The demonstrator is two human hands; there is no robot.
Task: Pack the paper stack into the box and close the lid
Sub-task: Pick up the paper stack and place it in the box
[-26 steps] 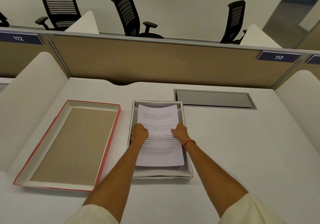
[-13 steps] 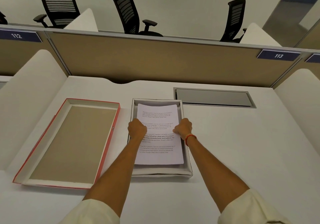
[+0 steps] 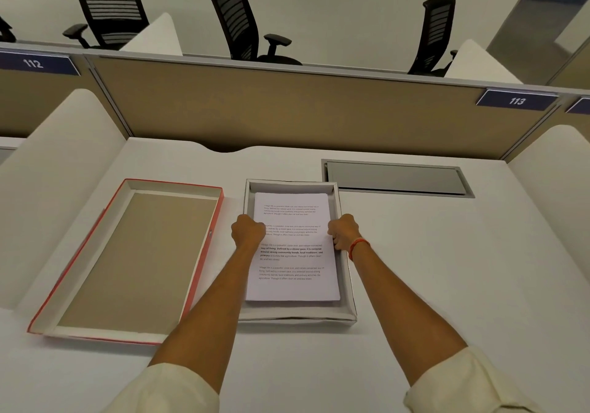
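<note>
On the white desk [image 3: 415,269], dead centre, we see the open box [image 3: 348,285] with the paper stack [image 3: 293,288] lying flat inside it, printed side up, its near edge close to the box's 6 o'clock wall. Our left hand [image 3: 247,230] sits at the stack's 9 o'clock edge and our right hand [image 3: 343,232] at its 3 o'clock edge, both with fingers curled together into loose fists at the paper's sides, though we cannot tell whether they actually pinch it. The red-edged lid [image 3: 204,253] lies upturned at the box's 9 o'clock, just beside it and apart.
</note>
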